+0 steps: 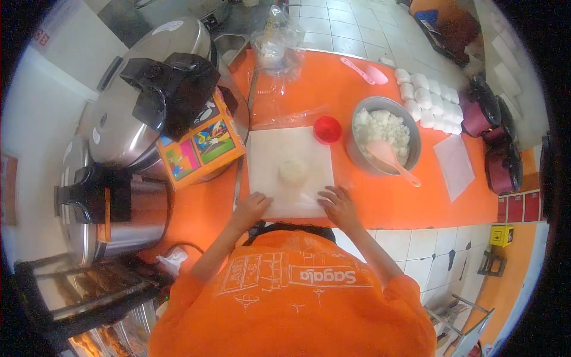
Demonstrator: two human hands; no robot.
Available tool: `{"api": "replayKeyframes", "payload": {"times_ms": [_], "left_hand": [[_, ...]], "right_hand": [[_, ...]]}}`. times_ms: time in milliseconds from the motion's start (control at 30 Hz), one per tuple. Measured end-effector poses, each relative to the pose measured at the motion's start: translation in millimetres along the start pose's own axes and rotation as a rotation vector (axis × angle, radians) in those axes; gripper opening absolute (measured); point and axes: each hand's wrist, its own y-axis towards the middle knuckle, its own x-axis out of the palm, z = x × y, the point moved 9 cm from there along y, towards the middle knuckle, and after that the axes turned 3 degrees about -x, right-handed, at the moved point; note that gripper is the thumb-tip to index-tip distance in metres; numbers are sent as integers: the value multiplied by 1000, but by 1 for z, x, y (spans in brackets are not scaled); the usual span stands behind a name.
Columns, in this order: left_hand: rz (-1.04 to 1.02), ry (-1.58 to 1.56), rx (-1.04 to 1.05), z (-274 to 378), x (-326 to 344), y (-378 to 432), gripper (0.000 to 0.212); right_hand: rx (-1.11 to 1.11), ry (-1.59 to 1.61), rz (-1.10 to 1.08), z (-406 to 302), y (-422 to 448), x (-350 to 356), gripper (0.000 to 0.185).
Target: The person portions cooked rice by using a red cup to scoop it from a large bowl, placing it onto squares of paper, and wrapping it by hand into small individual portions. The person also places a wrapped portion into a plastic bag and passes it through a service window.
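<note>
A sheet of white wrapping paper (263, 151) lies flat in front of me. Near its middle is a round, pale cake of rice (292, 173), hazy in outline; whether paper covers it I cannot tell. At the sheet's lower left edge, the fingertips of my left hand (253, 209) touch the paper, and any grip there is unclear. My right hand (340, 207) rests at the lower right edge with fingers spread. A red round mould (327, 130) stands on the upper right corner. To the right is a metal pot (417, 134) of cooked rice (386, 127), with a pink rice paddle (392, 163) in it.
Several white wrapped bundles (428, 100) sit in rows at the far right, near a loose paper sheet (454, 165). A pink spoon (357, 70) and clear plastic bags (274, 53) lie at the back. Large rice cookers (134, 205) and an orange box (200, 149) crowd the left.
</note>
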Motion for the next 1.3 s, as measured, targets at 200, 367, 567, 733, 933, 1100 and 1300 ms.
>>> {"api": "replayKeyframes", "payload": {"times_ms": [200,367,567,733,933,1100,1300], "left_hand": [[50,-328,21,-3,-12,-31,20],[189,-776,-542,-65,5,-29,19],[98,-659,-840,-82,19,2,39],[72,35,-417,-56,-4,42,42],[-36,-455,-95,0,21,78,49],[-179,-377,-91,-16,40,78,66],[138,-43,-102,-8,-20,85,84]], "right_hand": [[164,526,-70,1,-38,13,23],[774,1214,-95,35,-36,33,20],[926,824,-341,72,-30,66,26],[417,108,-162,53,38,36,21],[103,-44,33,48,108,41,38],[245,-118,-301,59,132,54,50],[187,-119,-458,56,138,42,37]]}}
